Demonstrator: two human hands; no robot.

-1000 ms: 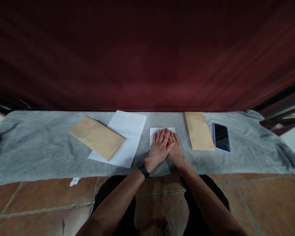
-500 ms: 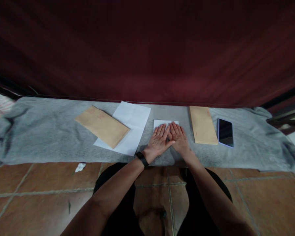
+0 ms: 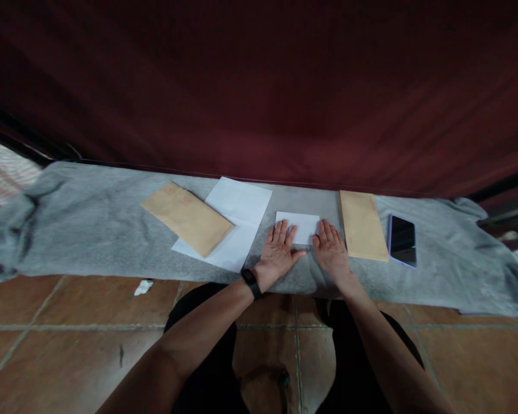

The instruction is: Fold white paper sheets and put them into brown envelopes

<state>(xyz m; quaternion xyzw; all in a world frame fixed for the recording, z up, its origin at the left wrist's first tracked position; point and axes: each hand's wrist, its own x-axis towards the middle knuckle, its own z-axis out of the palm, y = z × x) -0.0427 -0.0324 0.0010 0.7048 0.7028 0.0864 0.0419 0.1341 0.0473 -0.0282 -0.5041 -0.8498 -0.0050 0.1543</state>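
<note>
A small white folded paper point(image 3: 303, 227) lies flat on the grey cloth between my hands. My left hand point(image 3: 278, 250) rests on its left edge, fingers spread and palm down, a black band on the wrist. At the paper's right edge lies my right hand point(image 3: 330, 248), also flat with the fingers stretched out. To the left, a brown envelope point(image 3: 187, 218) lies slanted over larger white sheets point(image 3: 244, 207). Just right of my right hand are stacked brown envelopes point(image 3: 363, 225).
A phone point(image 3: 403, 240) with a purple edge lies right of the envelopes. The grey cloth point(image 3: 99, 230) covers a long, narrow surface. Behind it hangs a dark red curtain point(image 3: 259, 98). A crumpled white scrap point(image 3: 144, 287) is on the tiled floor point(image 3: 82, 356).
My hands, side by side on the paper before, have slid apart toward its left and right edges. More of the white paper shows between them. The whole view has shifted slightly.
</note>
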